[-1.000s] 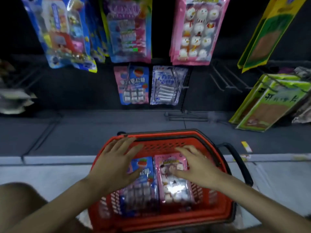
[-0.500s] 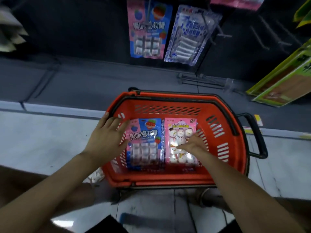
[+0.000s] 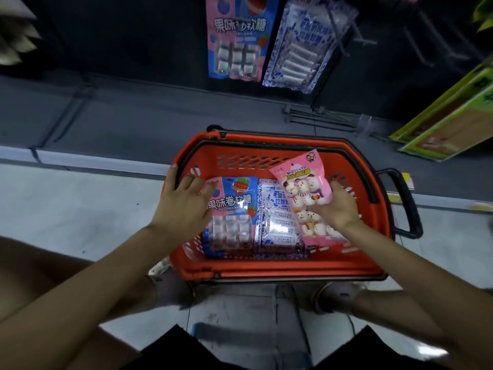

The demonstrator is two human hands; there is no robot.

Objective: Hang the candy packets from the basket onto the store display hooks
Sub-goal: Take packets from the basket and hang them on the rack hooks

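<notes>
From the head view, the right hand (image 3: 337, 209) grasps the pink snowman packet (image 3: 300, 188) by its right edge. The fingers curl onto its front, and its top end tilts up above the right half of the red basket (image 3: 266, 138). The left hand (image 3: 184, 206) lies released, with straight, spread fingers touching the blue-and-pink packet (image 3: 232, 214) by the basket's left rim. A blue-and-white packet (image 3: 277, 225) lies flat between the two. Two matching packets (image 3: 234, 41) hang on the display beyond the basket's far rim.
</notes>
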